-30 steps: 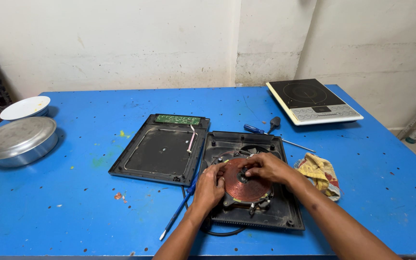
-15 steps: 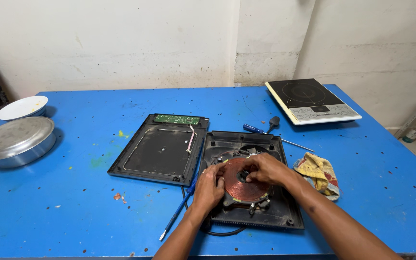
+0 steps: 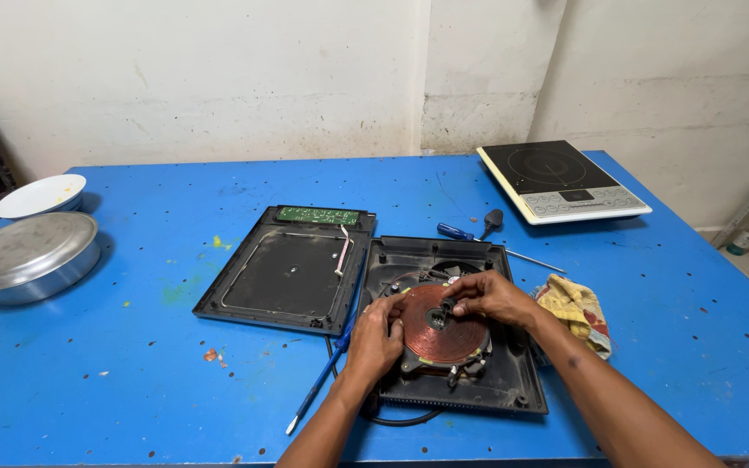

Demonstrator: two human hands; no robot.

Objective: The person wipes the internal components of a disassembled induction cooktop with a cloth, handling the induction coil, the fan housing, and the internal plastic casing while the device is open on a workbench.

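Blue table (image 3: pixel 132 381), painted, speckled with small dark holes and scuffed with yellow-green smears. At far left, white bowl (image 3: pixel 41 194), and just in front, lidded metal pan (image 3: pixel 26 257). In the middle, black top cover (image 3: pixel 288 270) lying inside up, with a green circuit board at its back edge. Just right of it, open black cooker base (image 3: pixel 452 334) carrying a copper coil. Beside the base's left edge, thin blue screwdriver (image 3: pixel 322 377); behind the base, blue-handled screwdriver (image 3: pixel 478 240). To the right, crumpled yellow rag (image 3: pixel 576 310). At back right, whole induction cooktop (image 3: pixel 561 180).
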